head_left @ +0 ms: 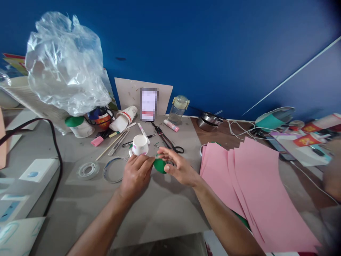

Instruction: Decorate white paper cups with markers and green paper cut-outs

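Observation:
Above the middle of the table, my left hand (136, 174) is closed, its fingertips pinching the left edge of a small round green paper piece (160, 166). My right hand (181, 167) is on the other side of it, fingers stretched and apart. Its thumb tip is at the disc's right edge; whether it touches I cannot tell. Just beyond my left hand stands a white paper cup (140, 145) with pink marks. Black scissors (166, 137) lie behind my right hand. A blue-edged tape ring (105, 170) and a clear tape roll (87, 170) lie left of my left hand.
Pink paper sheets (255, 181) are stacked at the right. A glue stick (171, 125), a lidded jar (178, 108) and a phone (148, 104) on a white board stand at the back. A plastic bag (66, 64) bulges at back left, near a power strip (34, 185).

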The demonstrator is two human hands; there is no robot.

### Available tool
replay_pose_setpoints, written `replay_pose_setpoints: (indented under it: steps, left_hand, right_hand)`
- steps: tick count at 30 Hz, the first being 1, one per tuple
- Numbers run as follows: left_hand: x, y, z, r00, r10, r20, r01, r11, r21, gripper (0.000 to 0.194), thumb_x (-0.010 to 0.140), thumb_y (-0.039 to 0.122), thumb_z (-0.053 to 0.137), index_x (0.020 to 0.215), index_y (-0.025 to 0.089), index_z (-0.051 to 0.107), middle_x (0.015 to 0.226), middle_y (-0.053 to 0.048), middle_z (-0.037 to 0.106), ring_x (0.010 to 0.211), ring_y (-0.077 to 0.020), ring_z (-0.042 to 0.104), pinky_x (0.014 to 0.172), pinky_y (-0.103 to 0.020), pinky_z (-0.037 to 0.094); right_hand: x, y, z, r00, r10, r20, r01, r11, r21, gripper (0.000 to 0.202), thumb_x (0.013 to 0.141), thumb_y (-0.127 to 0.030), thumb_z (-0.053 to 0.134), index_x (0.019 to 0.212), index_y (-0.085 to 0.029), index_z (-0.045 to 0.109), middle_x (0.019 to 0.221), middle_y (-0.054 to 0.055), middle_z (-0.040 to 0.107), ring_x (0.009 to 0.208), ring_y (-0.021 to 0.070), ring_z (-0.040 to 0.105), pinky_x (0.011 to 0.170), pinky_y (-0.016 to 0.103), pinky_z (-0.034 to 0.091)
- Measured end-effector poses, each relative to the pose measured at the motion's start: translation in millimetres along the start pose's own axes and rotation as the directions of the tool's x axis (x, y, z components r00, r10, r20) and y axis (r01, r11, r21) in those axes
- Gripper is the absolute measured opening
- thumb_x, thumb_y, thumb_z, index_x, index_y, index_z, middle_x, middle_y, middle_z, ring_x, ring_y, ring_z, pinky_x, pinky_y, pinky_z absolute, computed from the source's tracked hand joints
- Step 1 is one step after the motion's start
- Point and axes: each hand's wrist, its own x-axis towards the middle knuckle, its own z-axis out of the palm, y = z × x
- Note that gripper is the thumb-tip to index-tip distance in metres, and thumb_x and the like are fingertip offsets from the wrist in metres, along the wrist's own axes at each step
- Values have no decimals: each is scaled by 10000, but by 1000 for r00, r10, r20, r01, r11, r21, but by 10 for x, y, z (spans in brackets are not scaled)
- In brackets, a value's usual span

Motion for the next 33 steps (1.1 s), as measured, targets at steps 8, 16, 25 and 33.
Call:
replay_pose_setpoints:
  steps: [8,16,25,33]
  left_hand:
    - [-4,-16,-53,996,45,-78,-41,998,57,213,869,81,536,1041,176,618,848,-74,679,741,-174,618,688,-312,424]
    - [-32,8,-6,998,33,-55,-33,999,-2,212,873,86,523,1004,189,654,842,-76,677,752,-163,617,745,-316,456]
    - [64,135,-2,800,-562,213,591,671,-448,209,932,285,458,1028,170,604,788,-39,619,659,-139,562,597,-257,450]
    - [141,159,40,464,-582,668,817,-10,-576,365,740,507,663,701,168,535,495,80,382,450,-59,285,443,-206,206]
  right_hand:
    - [-4,-45,22,996,87,25,-90,974,208,622,763,-583,691,1259,-225,582,1259,106,622,1153,250,587,1009,409,441]
    - [119,12,56,868,443,223,-457,539,708,427,574,-316,883,931,-173,696,794,11,684,687,127,612,636,231,496]
    - [115,-2,7,890,450,73,-353,581,733,503,549,-216,867,993,-196,630,800,-10,679,665,127,617,622,235,491]
    - [108,35,95,930,364,-40,-258,730,632,570,616,-257,823,1109,-218,540,819,-21,661,701,130,620,696,259,480]
